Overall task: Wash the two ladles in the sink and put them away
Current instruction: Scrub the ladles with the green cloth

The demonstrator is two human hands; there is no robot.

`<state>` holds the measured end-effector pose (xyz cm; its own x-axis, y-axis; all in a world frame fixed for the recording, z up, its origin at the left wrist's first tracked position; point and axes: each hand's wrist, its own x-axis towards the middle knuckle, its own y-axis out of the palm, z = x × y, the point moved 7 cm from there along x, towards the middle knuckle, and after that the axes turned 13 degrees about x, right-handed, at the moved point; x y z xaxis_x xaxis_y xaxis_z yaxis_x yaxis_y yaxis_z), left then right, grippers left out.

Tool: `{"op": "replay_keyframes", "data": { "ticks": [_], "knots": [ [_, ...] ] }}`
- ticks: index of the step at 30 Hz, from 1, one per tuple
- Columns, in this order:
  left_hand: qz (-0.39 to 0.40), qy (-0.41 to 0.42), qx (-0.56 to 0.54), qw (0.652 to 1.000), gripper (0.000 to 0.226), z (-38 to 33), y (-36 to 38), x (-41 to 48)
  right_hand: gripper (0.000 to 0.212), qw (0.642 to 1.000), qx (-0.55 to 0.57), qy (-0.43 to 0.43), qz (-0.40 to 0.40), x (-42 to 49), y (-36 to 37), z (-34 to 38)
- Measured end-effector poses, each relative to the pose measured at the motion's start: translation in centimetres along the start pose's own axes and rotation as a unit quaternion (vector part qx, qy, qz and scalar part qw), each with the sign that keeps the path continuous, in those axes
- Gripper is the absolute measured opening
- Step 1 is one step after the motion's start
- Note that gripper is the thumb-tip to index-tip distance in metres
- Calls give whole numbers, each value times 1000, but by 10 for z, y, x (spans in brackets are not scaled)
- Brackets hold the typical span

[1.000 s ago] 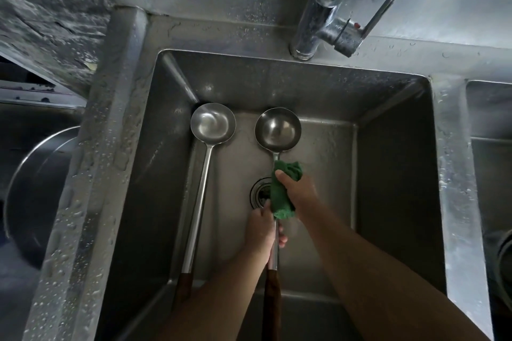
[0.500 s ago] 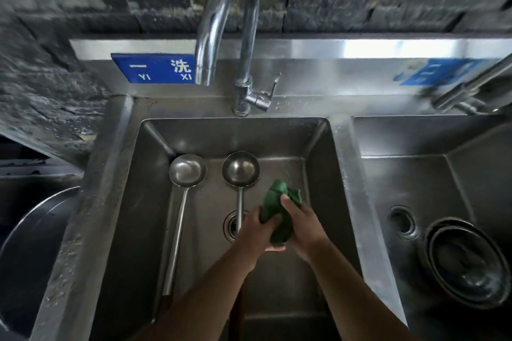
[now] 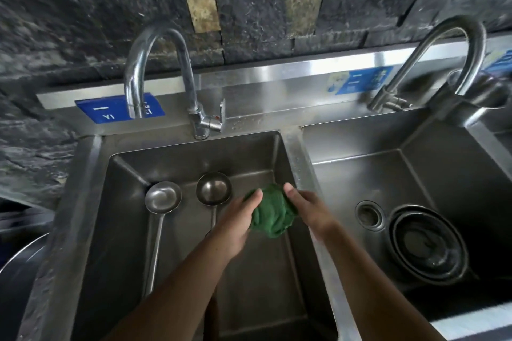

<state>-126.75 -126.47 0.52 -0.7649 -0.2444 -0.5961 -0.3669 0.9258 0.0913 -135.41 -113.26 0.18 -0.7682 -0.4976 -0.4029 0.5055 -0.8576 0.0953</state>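
Note:
Two steel ladles lie side by side in the left sink basin (image 3: 279, 152), bowls pointing away from me. The left ladle (image 3: 162, 198) shows its full shaft; the right ladle (image 3: 213, 188) has its shaft partly hidden under my left forearm. Above the basin's right half, my left hand (image 3: 236, 223) and my right hand (image 3: 307, 209) both grip a bunched green cloth (image 3: 273, 214) between them. Neither hand touches a ladle.
A curved faucet (image 3: 155, 63) stands behind the left basin, its spout over the blue label. The right basin (image 3: 388, 174) holds stacked steel bowls (image 3: 428, 245) beside a drain (image 3: 370, 215), with a second faucet (image 3: 443, 55) behind. A large steel pan rim (image 3: 19, 255) shows at far left.
My hands let go of the right ladle's shaft and lifted the green cloth to the right, now holding it between both hands. The view tilted up, showing wall and second basin.

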Motion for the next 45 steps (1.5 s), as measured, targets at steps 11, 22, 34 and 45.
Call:
{"op": "replay_keyframes", "data": {
  "ticks": [11, 22, 34, 45],
  "knots": [
    [-11, -51, -216, 975, 52, 0, 24, 8, 70, 964, 240, 16, 114, -27, 2, 9],
    [-7, 9, -91, 996, 27, -3, 39, 20, 39, 955, 71, 219, 184, -27, -63, 7],
    [49, -31, 15, 998, 32, 15, 50, 39, 15, 986, -137, 92, 40, 30, -135, 8],
    [-76, -177, 10, 981, 29, 80, 69, 59, 23, 971, -150, 128, -138, 42, -157, -65]
  ]
}}
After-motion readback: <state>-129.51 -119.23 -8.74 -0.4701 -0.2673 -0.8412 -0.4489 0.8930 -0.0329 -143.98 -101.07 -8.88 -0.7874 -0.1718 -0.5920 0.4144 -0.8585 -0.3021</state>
